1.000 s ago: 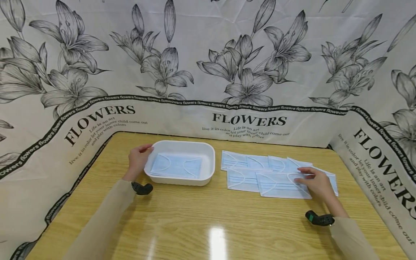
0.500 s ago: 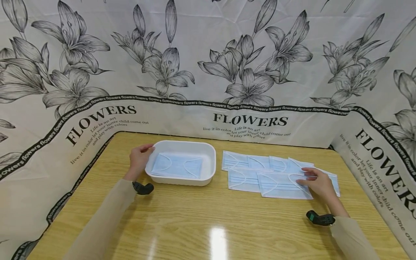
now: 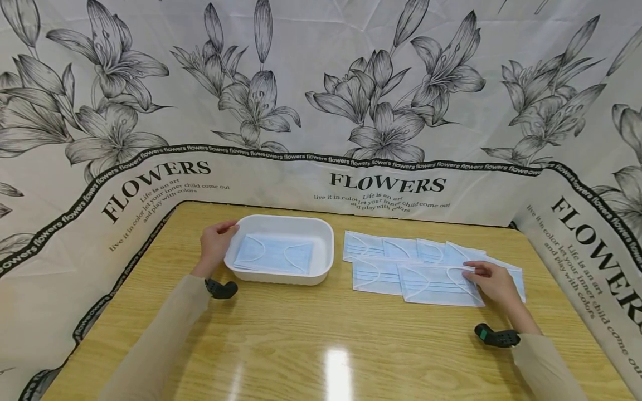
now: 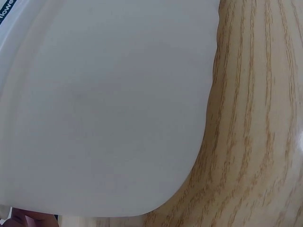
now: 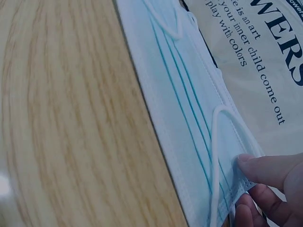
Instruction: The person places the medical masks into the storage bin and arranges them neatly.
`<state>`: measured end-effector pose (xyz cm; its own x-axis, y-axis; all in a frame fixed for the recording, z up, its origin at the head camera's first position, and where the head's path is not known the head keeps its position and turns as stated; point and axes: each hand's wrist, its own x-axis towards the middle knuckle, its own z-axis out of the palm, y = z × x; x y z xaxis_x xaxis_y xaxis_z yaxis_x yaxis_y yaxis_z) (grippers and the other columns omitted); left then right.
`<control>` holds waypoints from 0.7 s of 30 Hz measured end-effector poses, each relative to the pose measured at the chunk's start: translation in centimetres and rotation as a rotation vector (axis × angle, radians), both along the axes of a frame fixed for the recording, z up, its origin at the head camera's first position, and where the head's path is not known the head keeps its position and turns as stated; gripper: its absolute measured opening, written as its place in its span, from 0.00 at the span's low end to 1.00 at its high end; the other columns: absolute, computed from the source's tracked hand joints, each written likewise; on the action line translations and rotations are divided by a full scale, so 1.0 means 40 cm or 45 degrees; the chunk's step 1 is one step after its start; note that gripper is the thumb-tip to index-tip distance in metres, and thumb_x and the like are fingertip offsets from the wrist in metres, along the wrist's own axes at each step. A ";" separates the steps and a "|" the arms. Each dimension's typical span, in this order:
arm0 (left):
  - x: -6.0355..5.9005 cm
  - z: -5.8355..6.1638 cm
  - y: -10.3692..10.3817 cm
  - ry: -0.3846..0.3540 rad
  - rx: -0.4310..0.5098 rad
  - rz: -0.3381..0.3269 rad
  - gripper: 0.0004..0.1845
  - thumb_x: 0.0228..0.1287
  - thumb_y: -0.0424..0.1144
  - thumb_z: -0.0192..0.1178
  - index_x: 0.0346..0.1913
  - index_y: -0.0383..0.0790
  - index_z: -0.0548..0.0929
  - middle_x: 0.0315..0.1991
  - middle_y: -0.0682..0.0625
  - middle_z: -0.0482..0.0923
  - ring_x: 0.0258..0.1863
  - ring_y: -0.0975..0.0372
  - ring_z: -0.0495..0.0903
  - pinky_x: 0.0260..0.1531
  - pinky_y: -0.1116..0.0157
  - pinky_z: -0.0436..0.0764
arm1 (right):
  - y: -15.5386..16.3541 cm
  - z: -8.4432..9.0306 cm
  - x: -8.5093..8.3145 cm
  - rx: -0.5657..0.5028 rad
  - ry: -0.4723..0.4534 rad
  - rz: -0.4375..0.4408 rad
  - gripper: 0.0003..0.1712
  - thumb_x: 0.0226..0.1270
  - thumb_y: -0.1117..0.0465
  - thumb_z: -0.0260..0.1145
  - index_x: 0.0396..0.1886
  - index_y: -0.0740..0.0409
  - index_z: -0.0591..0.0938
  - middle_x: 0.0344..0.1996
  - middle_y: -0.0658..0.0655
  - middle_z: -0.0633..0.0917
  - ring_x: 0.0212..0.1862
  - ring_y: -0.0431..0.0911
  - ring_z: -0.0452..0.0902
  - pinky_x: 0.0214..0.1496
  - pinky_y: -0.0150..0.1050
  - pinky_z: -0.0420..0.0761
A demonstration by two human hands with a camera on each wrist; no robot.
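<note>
On the glossy light-oak wooden table (image 3: 311,340), the person's left hand (image 3: 215,245) grips the left rim of a shallow white rectangular plastic tray (image 3: 328,245) with rounded corners, thumb on top of the rim and fingers curled round its outer wall; the tray sits on the left half of the table, towards the far edge, and its smooth white wall fills most of the left wrist view. Inside the tray lies a pale blue pleated disposable face mask with white ear loops (image 3: 273,253), flat on the bottom. To the right of the tray, apart from it, more pale blue face masks (image 3: 386,248) lie overlapping in a loose spread along the far right part of the table. The right hand (image 3: 494,283) rests at the right end of the nearest mask of that spread (image 3: 436,285); in the right wrist view its thumb (image 5: 272,169) lies on top of the mask's edge beside the white ear loop while the fingertips curl beneath, so the hand pinches this mask, which otherwise lies flat on the wood. A cream cloth printed with grey lilies and the word FLOWERS (image 3: 386,184) stands round the table on the left, far and right sides.
</note>
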<state>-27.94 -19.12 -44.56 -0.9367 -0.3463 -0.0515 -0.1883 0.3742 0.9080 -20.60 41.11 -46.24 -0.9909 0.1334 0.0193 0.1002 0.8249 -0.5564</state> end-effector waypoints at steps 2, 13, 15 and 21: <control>0.001 -0.001 0.000 0.004 -0.002 -0.002 0.19 0.69 0.44 0.57 0.57 0.37 0.80 0.54 0.40 0.78 0.49 0.55 0.75 0.38 0.72 0.76 | 0.000 0.005 0.000 0.003 -0.011 0.011 0.24 0.70 0.53 0.60 0.55 0.69 0.78 0.46 0.72 0.79 0.46 0.59 0.76 0.40 0.40 0.74; 0.003 0.001 0.000 -0.012 -0.008 -0.005 0.19 0.70 0.44 0.56 0.58 0.38 0.80 0.55 0.41 0.78 0.51 0.55 0.74 0.45 0.66 0.77 | -0.004 0.038 0.014 0.003 -0.044 0.046 0.27 0.71 0.50 0.59 0.53 0.72 0.79 0.46 0.73 0.81 0.45 0.58 0.77 0.37 0.36 0.72; 0.003 0.000 0.000 -0.008 -0.010 -0.005 0.19 0.70 0.44 0.56 0.58 0.37 0.80 0.55 0.40 0.78 0.51 0.55 0.75 0.44 0.67 0.77 | -0.003 0.042 0.016 0.014 -0.040 0.044 0.28 0.71 0.49 0.59 0.52 0.72 0.79 0.46 0.73 0.81 0.45 0.59 0.78 0.37 0.37 0.73; 0.001 0.001 0.000 -0.011 -0.005 -0.003 0.19 0.70 0.44 0.56 0.58 0.37 0.80 0.55 0.40 0.78 0.50 0.55 0.75 0.41 0.70 0.76 | 0.000 0.044 0.021 0.005 -0.064 0.032 0.29 0.71 0.48 0.58 0.52 0.72 0.79 0.48 0.74 0.81 0.46 0.60 0.77 0.40 0.41 0.75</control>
